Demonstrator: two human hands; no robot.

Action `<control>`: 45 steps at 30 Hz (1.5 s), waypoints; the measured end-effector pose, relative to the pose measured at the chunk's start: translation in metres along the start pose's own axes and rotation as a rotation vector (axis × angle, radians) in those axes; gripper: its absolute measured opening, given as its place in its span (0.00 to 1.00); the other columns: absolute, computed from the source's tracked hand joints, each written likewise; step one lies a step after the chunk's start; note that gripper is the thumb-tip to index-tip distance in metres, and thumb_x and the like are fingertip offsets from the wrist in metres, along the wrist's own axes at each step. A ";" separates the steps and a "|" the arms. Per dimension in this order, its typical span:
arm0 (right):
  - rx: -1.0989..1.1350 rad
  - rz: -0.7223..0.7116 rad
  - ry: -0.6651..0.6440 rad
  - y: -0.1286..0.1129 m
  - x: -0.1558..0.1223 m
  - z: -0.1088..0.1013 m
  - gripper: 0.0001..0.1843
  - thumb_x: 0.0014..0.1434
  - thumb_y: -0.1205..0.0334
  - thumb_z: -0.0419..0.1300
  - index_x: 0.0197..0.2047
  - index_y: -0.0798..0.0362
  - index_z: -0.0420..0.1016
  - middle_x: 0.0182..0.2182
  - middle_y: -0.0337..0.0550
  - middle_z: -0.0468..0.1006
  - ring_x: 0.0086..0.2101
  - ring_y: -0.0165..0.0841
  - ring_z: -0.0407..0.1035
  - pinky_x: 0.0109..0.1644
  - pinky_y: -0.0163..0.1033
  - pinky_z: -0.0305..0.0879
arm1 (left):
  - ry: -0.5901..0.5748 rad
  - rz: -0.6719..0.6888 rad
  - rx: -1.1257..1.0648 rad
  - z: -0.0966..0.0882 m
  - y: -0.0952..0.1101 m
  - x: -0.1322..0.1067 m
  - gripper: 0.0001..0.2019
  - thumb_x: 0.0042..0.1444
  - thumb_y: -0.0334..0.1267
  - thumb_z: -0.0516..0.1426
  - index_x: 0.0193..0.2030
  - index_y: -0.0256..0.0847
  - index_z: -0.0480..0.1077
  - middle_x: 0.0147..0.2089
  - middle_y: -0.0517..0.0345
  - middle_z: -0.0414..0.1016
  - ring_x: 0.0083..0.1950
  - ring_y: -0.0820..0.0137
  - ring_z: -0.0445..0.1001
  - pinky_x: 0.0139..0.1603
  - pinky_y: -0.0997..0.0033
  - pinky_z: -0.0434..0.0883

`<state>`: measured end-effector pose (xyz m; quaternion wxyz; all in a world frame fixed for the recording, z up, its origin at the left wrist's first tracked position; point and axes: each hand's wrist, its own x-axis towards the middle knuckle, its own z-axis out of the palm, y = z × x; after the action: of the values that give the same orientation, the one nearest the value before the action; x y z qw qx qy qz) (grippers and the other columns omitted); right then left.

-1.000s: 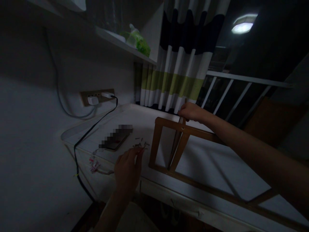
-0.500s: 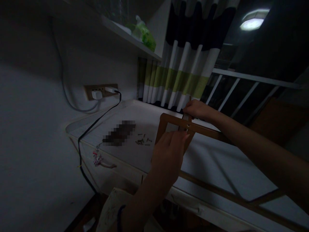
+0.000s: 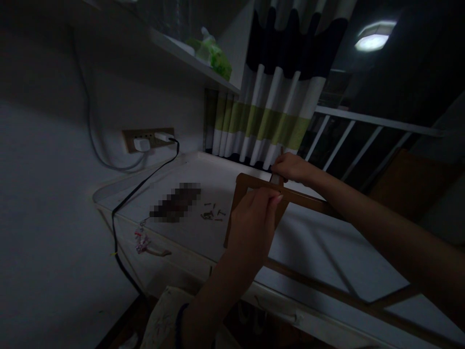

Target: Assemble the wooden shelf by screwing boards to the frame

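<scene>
Head view. We find the wooden frame [image 3: 307, 197] standing upright at the centre of the picture, on the near part of a white table top [image 3: 319, 252]; its lower rail runs off toward the lower right. A central strut [image 3: 276, 179] crosses the top bar at mid-frame.

The right hand [image 3: 290, 167] comes in from the right edge and is closed around the upper end of that strut, just above the top bar. The left hand [image 3: 254, 218] rises from the bottom centre and covers part of the frame's left opening. Its fingertips [image 3: 273, 196] are drawn together in a pinch and pressed to the top bar beside the strut. The light is too poor for us to say whether anything small sits between them.

Left of the frame, a small scatter of screws [image 3: 212, 213] lies loose on the table, apart from both hands. Further left is a flat blurred item [image 3: 176, 203]. A black cable [image 3: 143, 186] runs from a wall socket [image 3: 147, 140] at left of centre down over the table edge.

Behind the frame hangs a striped curtain [image 3: 269, 116]. A shelf [image 3: 189, 55] in the upper left carries a green bag [image 3: 214, 53]. A white railing [image 3: 363, 140] stands at right, and a lit lamp [image 3: 372, 39] at upper right.
</scene>
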<state>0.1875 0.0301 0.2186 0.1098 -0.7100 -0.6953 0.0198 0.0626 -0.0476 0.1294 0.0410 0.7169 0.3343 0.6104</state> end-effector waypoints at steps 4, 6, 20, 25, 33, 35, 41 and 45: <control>-0.008 0.012 0.002 -0.001 0.000 -0.001 0.11 0.48 0.64 0.50 0.27 0.60 0.73 0.17 0.45 0.71 0.20 0.29 0.64 0.22 0.31 0.55 | -0.025 0.009 -0.023 -0.001 -0.002 0.003 0.02 0.55 0.33 0.52 0.34 0.39 0.65 0.32 0.60 0.70 0.34 0.73 0.69 0.36 0.73 0.67; -0.012 0.009 -0.005 -0.001 -0.001 -0.001 0.12 0.48 0.64 0.50 0.27 0.60 0.73 0.18 0.45 0.71 0.20 0.29 0.64 0.22 0.31 0.55 | -0.020 0.024 0.007 -0.002 -0.003 0.006 0.02 0.54 0.34 0.53 0.34 0.39 0.65 0.33 0.59 0.69 0.36 0.72 0.68 0.37 0.72 0.66; 0.000 -0.005 -0.033 -0.002 -0.002 -0.003 0.12 0.49 0.65 0.51 0.30 0.62 0.73 0.21 0.48 0.74 0.23 0.29 0.66 0.23 0.29 0.56 | -0.258 0.304 0.296 -0.014 -0.023 0.028 0.13 0.56 0.42 0.50 0.49 0.47 0.62 0.44 0.60 0.69 0.50 0.67 0.63 0.60 0.53 0.42; 0.012 -0.015 -0.036 -0.001 0.000 -0.003 0.12 0.49 0.65 0.50 0.29 0.61 0.73 0.21 0.47 0.74 0.23 0.29 0.67 0.22 0.29 0.56 | -0.299 0.315 0.258 -0.012 -0.027 0.027 0.14 0.56 0.41 0.50 0.49 0.46 0.63 0.42 0.59 0.67 0.46 0.69 0.62 0.58 0.59 0.49; 0.033 -0.039 -0.023 0.000 0.000 -0.003 0.12 0.48 0.67 0.50 0.29 0.63 0.73 0.21 0.49 0.74 0.25 0.31 0.68 0.25 0.30 0.58 | -0.348 0.330 0.171 -0.015 -0.028 0.030 0.14 0.57 0.39 0.48 0.50 0.44 0.62 0.43 0.57 0.67 0.46 0.68 0.61 0.50 0.63 0.57; 0.044 -0.038 -0.011 0.002 0.002 -0.001 0.11 0.49 0.67 0.50 0.29 0.62 0.73 0.22 0.49 0.75 0.25 0.31 0.69 0.25 0.30 0.59 | -0.361 0.325 0.161 -0.016 -0.029 0.030 0.14 0.58 0.37 0.47 0.50 0.44 0.62 0.43 0.57 0.67 0.46 0.68 0.61 0.49 0.64 0.57; 0.065 -0.034 0.018 0.004 0.004 0.002 0.11 0.48 0.66 0.52 0.29 0.62 0.73 0.24 0.49 0.75 0.25 0.31 0.69 0.26 0.30 0.60 | -0.319 0.295 0.141 -0.013 -0.029 0.029 0.12 0.58 0.36 0.48 0.49 0.45 0.63 0.41 0.58 0.67 0.46 0.68 0.61 0.48 0.65 0.56; 0.070 -0.035 0.022 0.003 0.004 0.001 0.10 0.47 0.66 0.53 0.28 0.62 0.73 0.25 0.50 0.76 0.26 0.31 0.70 0.26 0.30 0.61 | -0.320 0.279 0.132 -0.011 -0.029 0.029 0.12 0.58 0.36 0.49 0.48 0.46 0.64 0.40 0.59 0.67 0.45 0.69 0.62 0.48 0.65 0.56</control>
<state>0.1907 0.0342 0.2179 0.1425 -0.6938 -0.7051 0.0342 0.0407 -0.0137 0.1436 -0.0385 0.8452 0.2603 0.4653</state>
